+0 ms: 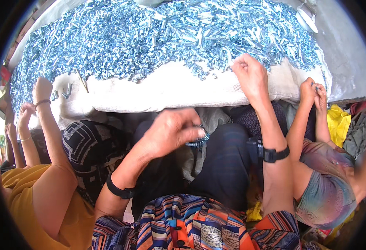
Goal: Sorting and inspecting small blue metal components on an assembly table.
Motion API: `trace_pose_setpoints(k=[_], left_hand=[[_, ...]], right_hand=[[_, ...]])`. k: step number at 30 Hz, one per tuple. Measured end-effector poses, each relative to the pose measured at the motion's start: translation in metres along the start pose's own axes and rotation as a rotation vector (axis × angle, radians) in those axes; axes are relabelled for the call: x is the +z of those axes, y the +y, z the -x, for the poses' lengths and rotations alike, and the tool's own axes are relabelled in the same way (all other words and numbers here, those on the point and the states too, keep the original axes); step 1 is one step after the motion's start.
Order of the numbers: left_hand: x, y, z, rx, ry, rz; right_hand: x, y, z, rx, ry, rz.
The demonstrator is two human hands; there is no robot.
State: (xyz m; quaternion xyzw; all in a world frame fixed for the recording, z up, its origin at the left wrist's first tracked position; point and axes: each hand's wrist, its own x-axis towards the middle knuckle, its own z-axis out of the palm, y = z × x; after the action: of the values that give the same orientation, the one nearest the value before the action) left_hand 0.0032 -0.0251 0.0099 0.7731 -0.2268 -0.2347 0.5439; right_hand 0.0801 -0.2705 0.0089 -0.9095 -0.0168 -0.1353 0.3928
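Note:
My left hand (170, 130) is raised over my lap, its thumb and forefinger bent toward each other and slightly blurred. Below the thumb, a bunch of small bluish metal tubes (198, 143) shows at the underside of that hand; the lower fingers around it are hidden. My right hand (251, 77) reaches to the near edge of a wide heap of metal tubes (149, 39). Its thumb and forefinger are pinched together beside the tubes, and whatever is between the tips is too small to make out. Whitish sacking (162, 93) lies under the heap.
A person in a yellow top (45, 196) sits at left, hands by the heap. At right, another person (322, 187) brings both hands together at the sacking's edge. A thin stick (82, 80) and several loose tubes lie at left. Yellow cloth (338, 124) is at far right.

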Motion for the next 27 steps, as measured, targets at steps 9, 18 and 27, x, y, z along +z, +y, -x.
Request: trace_pose_setpoints(k=[9,18,27], left_hand=[[-0.027,-0.007,-0.069,0.22,0.519,-0.631],[-0.026,-0.013,-0.091,0.184,0.468,-0.681],[-0.052,-0.015,-0.109,-0.084,0.291,-0.517]], right_hand=[[0.019,0.007,-0.012,-0.145,0.128,0.421],[0.031,0.009,-0.004,-0.208,0.235,0.239],[0.028,-0.001,0.017,-0.042,0.178,-0.315]])
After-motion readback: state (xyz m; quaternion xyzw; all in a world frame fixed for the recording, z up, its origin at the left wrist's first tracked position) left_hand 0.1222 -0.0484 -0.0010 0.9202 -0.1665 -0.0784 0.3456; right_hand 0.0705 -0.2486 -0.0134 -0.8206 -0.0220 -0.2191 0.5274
